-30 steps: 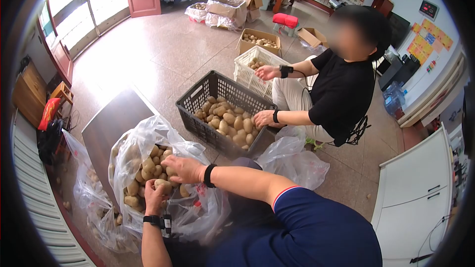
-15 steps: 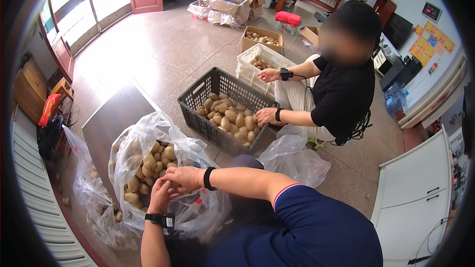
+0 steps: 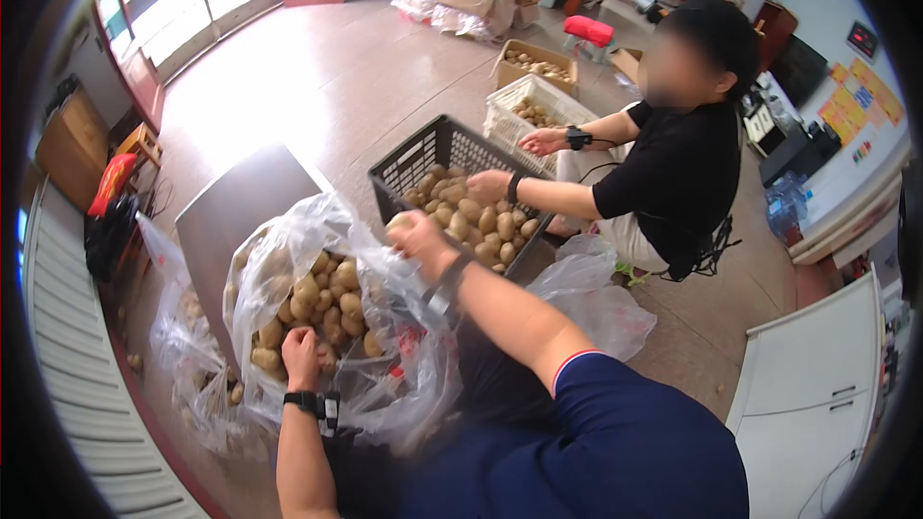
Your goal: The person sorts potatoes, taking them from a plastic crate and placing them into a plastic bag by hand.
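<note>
Holding potato (image 3: 397, 222) by crate (image 3: 465, 145), R hand (image 3: 420, 238) grip snug.
L hand (image 3: 301, 358) in bag (image 3: 322, 218) nr crate; can't tell its grip.

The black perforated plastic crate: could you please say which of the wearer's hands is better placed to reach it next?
Probably the right hand: it is near the crate, apparently holding a yellowish potato. The left hand is farther away, at brown potatoes in the clear plastic bag.
</note>
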The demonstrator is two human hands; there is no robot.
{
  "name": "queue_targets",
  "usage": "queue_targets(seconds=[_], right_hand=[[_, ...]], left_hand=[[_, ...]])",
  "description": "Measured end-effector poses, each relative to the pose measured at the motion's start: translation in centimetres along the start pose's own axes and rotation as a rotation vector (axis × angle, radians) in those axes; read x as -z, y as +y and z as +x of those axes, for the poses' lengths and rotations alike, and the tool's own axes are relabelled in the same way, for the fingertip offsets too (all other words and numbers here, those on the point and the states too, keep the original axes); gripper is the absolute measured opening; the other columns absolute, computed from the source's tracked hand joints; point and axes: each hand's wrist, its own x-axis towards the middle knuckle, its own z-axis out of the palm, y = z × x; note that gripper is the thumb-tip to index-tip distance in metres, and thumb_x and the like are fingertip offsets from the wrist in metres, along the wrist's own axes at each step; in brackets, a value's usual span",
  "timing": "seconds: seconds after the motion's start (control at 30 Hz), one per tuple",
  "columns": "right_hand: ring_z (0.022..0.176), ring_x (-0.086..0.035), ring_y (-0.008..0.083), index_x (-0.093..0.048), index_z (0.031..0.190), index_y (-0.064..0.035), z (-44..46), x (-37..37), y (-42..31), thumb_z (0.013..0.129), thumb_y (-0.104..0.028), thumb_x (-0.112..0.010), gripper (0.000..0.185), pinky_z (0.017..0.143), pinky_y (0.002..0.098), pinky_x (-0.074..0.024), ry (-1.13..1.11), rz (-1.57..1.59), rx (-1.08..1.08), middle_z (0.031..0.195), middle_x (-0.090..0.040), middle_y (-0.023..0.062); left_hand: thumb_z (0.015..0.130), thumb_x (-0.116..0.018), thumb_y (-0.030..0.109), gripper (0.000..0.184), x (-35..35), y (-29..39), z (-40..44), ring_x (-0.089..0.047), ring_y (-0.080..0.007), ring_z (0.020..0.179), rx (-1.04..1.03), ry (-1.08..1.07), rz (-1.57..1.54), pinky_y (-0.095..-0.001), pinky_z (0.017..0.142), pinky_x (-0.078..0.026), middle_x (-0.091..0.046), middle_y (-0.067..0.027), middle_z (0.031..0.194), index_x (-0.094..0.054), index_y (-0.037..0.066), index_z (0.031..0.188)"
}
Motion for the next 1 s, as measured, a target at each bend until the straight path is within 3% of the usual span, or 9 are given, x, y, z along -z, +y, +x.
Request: queue_targets(seconds=[0.2, 0.3, 0.33, 0.47, 0.53, 0.73, 0.8, 0.97, 1.0], right_hand=[[0.067, -0.061, 0.0210, -0.059, 0.085, -0.0096, 2.3, 5.9, 1.1, 0.081, -0.012, -0.062, 0.005, 0.054, 0.0312, -0.0504, 0.284, 0.294, -0.201, 0.079, -0.058, 0.0054], [0.066, -0.061, 0.0226, -0.059, 0.079, -0.0082, 3.9, 8.6, 2.8, 0.082, -0.009, -0.060, 0.003, 0.053, 0.0323, -0.0512, 0.347, 0.342, -0.300, 0.075, -0.058, 0.0073], [0.066, -0.061, 0.0228, -0.059, 0.077, -0.0075, 4.2, 9.1, 3.2, 0.082, -0.009, -0.059, 0.005, 0.052, 0.0325, -0.0514, 0.373, 0.327, -0.315, 0.075, -0.058, 0.0080], [0.066, -0.059, 0.0299, -0.056, 0.103, -0.0044, 5.5, 11.4, 5.1, 0.084, -0.009, -0.059, 0.020, 0.053, 0.0372, -0.0534, 0.388, 0.295, -0.305, 0.088, -0.059, 0.0164], [0.074, -0.058, 0.0317, -0.050, 0.110, -0.0043, 6.5, 12.8, 6.4, 0.086, -0.010, -0.056, 0.025, 0.061, 0.0417, -0.0555, 0.381, 0.331, -0.303, 0.100, -0.053, 0.0184], [0.070, -0.057, 0.0339, -0.055, 0.097, -0.0055, 10.3, 17.8, 10.1, 0.083, -0.010, -0.057, 0.015, 0.057, 0.0481, -0.0533, 0.354, 0.031, -0.280, 0.089, -0.054, 0.0172], [0.089, -0.058, 0.0312, -0.050, 0.111, -0.0053, 8.1, 14.9, 7.4, 0.086, -0.011, -0.054, 0.026, 0.065, 0.0454, -0.0544, 0.401, 0.135, -0.367, 0.100, -0.050, 0.0146], [0.087, -0.059, 0.0261, -0.052, 0.120, -0.0078, 5.2, 9.5, 5.0, 0.090, -0.016, -0.052, 0.030, 0.071, 0.0406, -0.0531, 0.333, 0.077, -0.306, 0.106, -0.053, 0.0104], [0.087, -0.061, 0.0279, -0.052, 0.108, -0.0053, 4.5, 8.6, 4.5, 0.091, -0.017, -0.057, 0.021, 0.070, 0.0410, -0.0549, 0.313, 0.088, -0.265, 0.099, -0.054, 0.0102]], left_hand=[[0.088, -0.058, 0.017, 0.021, 0.3, -0.2, -0.1, -0.059, -0.0154, 0.048, -0.067, 0.132, 0.221, -0.0306, 0.044, -0.046, -0.062, -0.0066, 0.064, -0.067, -0.001, 0.093], [0.086, -0.058, 0.017, 0.024, 0.4, -0.6, 0.3, -0.064, -0.0202, 0.055, -0.060, 0.170, 0.313, -0.0337, 0.053, -0.051, -0.068, -0.0133, 0.071, -0.069, -0.003, 0.094], [0.087, -0.057, 0.017, 0.023, 0.9, -2.5, 1.7, -0.060, -0.0180, 0.052, -0.112, 0.160, 0.336, -0.0316, 0.047, -0.047, -0.064, -0.0095, 0.071, -0.067, -0.001, 0.097], [0.087, -0.057, 0.015, 0.021, 2.4, -7.6, 5.6, -0.055, -0.0150, 0.047, -0.253, 0.166, 0.345, -0.0299, 0.041, -0.042, -0.058, -0.0058, 0.066, -0.065, 0.000, 0.098], [0.081, -0.059, 0.020, 0.029, 2.1, -4.3, 3.2, -0.069, -0.0313, 0.089, -0.078, 0.173, 0.332, -0.0386, 0.082, -0.053, -0.071, -0.0199, 0.091, -0.070, -0.001, 0.097], [0.080, -0.055, 0.014, 0.028, 2.4, -2.5, 1.5, -0.066, -0.0360, 0.098, -0.035, 0.213, 0.348, -0.0428, 0.088, -0.050, -0.070, -0.0227, 0.098, -0.071, 0.000, 0.098], [0.079, -0.055, 0.013, 0.028, 2.4, -1.5, 0.6, -0.065, -0.0385, 0.102, -0.047, 0.202, 0.438, -0.0449, 0.091, -0.049, -0.069, -0.0235, 0.101, -0.070, 0.001, 0.099], [0.081, -0.059, 0.017, 0.034, 2.5, 1.0, -1.4, -0.061, -0.0395, 0.109, 0.012, 0.197, 0.668, -0.0471, 0.094, -0.048, -0.062, -0.0248, 0.117, -0.064, 0.004, 0.112], [0.081, -0.060, 0.018, 0.037, 2.6, 1.1, -1.4, -0.060, -0.0409, 0.111, 0.075, 0.204, 0.722, -0.0480, 0.094, -0.048, -0.060, -0.0255, 0.122, -0.062, 0.005, 0.116]])
